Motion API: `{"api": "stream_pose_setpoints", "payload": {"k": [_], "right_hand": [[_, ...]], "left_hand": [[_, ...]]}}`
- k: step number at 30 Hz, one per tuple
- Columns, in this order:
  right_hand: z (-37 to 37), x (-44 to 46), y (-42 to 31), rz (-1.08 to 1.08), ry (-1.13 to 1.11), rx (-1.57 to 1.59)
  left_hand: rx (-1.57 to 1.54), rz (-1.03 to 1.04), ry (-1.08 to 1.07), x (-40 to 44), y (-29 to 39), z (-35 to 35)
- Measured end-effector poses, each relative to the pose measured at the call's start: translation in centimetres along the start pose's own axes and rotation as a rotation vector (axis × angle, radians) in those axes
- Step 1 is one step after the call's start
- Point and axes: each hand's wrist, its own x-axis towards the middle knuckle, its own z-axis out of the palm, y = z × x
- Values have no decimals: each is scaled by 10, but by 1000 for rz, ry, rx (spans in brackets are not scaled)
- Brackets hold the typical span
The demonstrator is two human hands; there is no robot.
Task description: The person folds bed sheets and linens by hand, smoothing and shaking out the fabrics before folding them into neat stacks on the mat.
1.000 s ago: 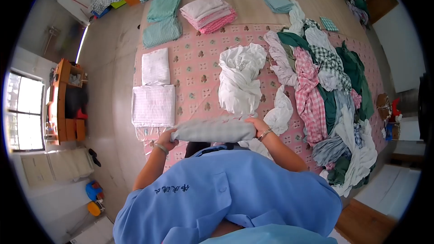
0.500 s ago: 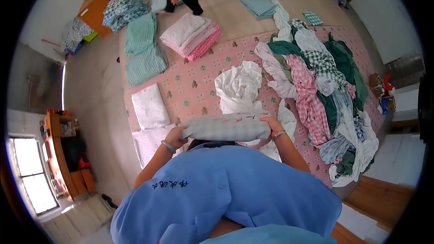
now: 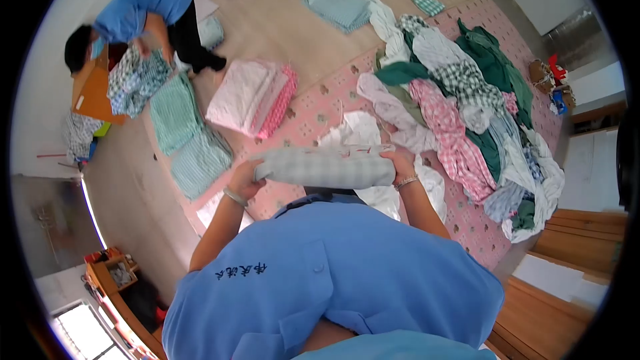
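Held level in front of my waist is a folded pale grey-green checked cloth (image 3: 323, 168) with red marks along its top. My left hand (image 3: 247, 179) grips its left end, and my right hand (image 3: 401, 165) is closed round its right end; the fingertips are partly hidden. Behind the cloth, a crumpled white cloth (image 3: 352, 130) lies on the pink patterned sheet (image 3: 303, 137). Below my left hand, a folded white cloth (image 3: 212, 212) shows in part.
A large heap of loose laundry (image 3: 460, 100) spreads on the right. Folded green stacks (image 3: 200, 160) and a pink and white stack (image 3: 247, 97) lie left. A co-worker (image 3: 150, 13) bends over a checked pile (image 3: 140, 77) beside a wooden cabinet (image 3: 100, 93).
My view has turned and moved forward, so the stacks sit nearer to me. Both hands keep hold of the folded cloth. The co-worker has gone left and bent down to the checked pile.
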Motion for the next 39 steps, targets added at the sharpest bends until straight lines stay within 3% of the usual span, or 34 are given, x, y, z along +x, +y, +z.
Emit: {"api": "stream_pose_setpoints", "payload": {"k": [7, 16, 22, 24, 27, 34, 39], "right_hand": [[42, 148, -118, 45, -59, -33], [121, 262, -246, 42, -62, 17], [168, 333, -325, -59, 22, 0], [182, 356, -349, 77, 99, 37], [200, 405, -384, 59, 94, 63], [265, 609, -521, 103, -2, -47], [337, 792, -668, 99, -71, -162]], "left_hand": [[-22, 12, 0, 104, 141, 44], [-42, 63, -28, 246, 276, 92], [-42, -97, -125, 344, 384, 121], [80, -138, -144, 378, 413, 119], [14, -168, -100, 416, 462, 141], [-103, -187, -59, 584, 589, 170], [-159, -60, 53, 695, 738, 218]]}}
